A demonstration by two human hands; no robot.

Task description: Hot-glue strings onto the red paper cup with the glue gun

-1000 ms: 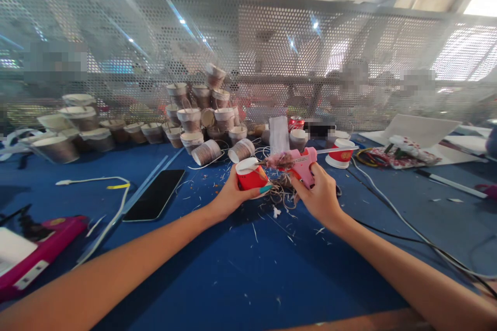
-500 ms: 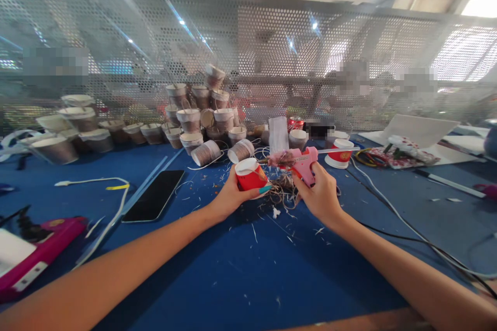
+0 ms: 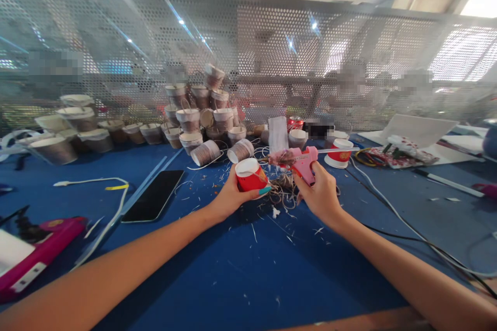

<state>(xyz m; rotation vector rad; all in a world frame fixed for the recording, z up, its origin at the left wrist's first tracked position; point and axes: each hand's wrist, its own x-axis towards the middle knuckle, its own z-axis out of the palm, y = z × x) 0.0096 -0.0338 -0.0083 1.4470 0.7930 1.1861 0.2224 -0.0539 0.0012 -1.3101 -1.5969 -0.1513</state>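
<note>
My left hand [image 3: 229, 195] is wrapped round a small red paper cup [image 3: 250, 176] with a white rim, held just above the blue table [image 3: 240, 269]. My right hand [image 3: 320, 194] grips a pink hot glue gun [image 3: 301, 161], its nozzle pointing left at the cup's upper right side. A tangle of brown twine [image 3: 280, 189] lies on the table between and under the two hands. A glue stick pokes out of the gun's back toward the right.
A heap of twine-wrapped cups [image 3: 202, 114] stands behind the hands, more cups [image 3: 70, 129] at the far left. A black phone [image 3: 153, 195] and white cable [image 3: 97, 182] lie left. Another red cup [image 3: 340, 152], a red can [image 3: 295, 123] and cords [image 3: 407, 227] sit right. A perforated metal screen [image 3: 248, 51] backs the table.
The cup and the glue gun have shifted up very slightly; both hands keep their hold and stay almost in the same place.
</note>
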